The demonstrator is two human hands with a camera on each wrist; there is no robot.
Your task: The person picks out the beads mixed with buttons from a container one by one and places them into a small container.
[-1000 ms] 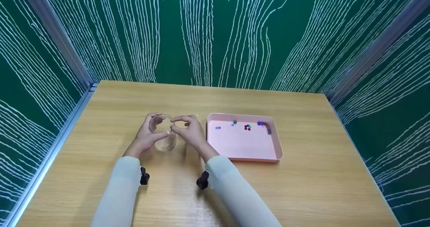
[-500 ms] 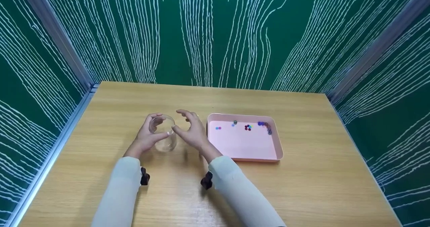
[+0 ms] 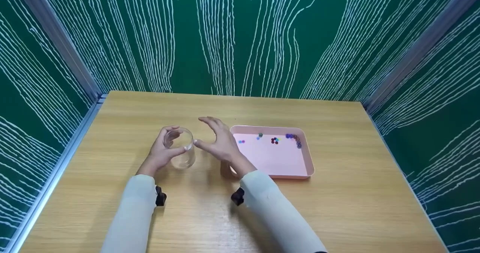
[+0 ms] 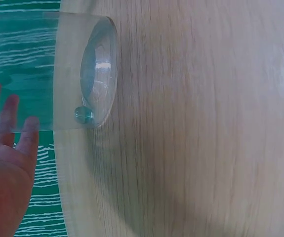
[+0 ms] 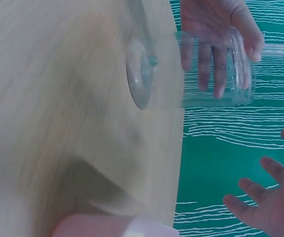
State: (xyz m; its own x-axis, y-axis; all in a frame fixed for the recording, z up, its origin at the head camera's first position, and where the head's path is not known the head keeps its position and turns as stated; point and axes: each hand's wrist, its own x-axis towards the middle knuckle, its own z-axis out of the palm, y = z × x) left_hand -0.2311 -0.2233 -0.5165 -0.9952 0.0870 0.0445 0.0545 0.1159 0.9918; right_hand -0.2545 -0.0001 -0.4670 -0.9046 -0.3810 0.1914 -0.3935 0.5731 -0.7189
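Note:
A clear jar (image 3: pixel 184 160) stands upright on the table, left of the tray. My left hand (image 3: pixel 162 151) grips it near the mouth, thumb across the near side and fingers around the far side. One small teal marble (image 4: pixel 83 114) lies inside at the jar's bottom edge, also visible in the right wrist view. Beside the mouth, my right hand (image 3: pixel 222 143) holds nothing. Its fingers are spread, and the thumb tip is close to the rim. In the right wrist view the fingers (image 5: pixel 253 190) of this hand stand apart from the jar.
A shallow pink tray (image 3: pixel 272 165) lies to the right, partly under the right forearm in the head view. Several marbles (image 3: pixel 275 140) of mixed colours rest in it, mostly toward the back. Green panels (image 3: pixel 255 39) with white lines enclose the table's back and sides.
The right thumb and fingertips, together at the jar's rim earlier, have parted and spread. That hand has shifted slightly right, while the left hand keeps holding the jar in place.

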